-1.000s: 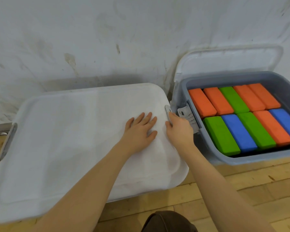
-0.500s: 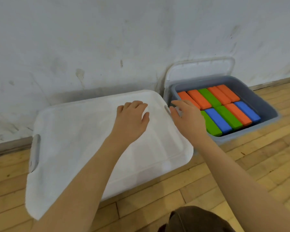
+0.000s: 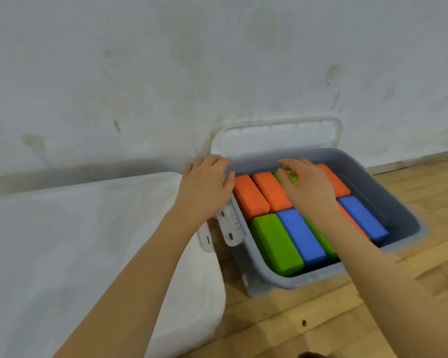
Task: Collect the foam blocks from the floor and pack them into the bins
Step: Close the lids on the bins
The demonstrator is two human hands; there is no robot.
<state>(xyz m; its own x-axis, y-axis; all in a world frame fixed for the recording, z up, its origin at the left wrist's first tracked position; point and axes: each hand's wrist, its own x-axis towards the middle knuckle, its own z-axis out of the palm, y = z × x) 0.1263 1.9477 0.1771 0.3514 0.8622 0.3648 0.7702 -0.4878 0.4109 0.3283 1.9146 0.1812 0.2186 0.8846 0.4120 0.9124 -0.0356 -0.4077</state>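
under the right hand (image 3: 305,187), foam blocks (image 3: 274,244) fill bin (image 3: 396,202).

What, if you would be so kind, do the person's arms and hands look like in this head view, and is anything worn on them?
Both arms are bare from the lower frame edge up to the wrists: no sleeves show. The left hand and right hand wear no gloves, and no rings, watch or bracelet can be seen. No markings, straps or cables appear on either forearm.

Orange, green and blue foam blocks (image 3: 300,236) fill a grey bin (image 3: 388,182).
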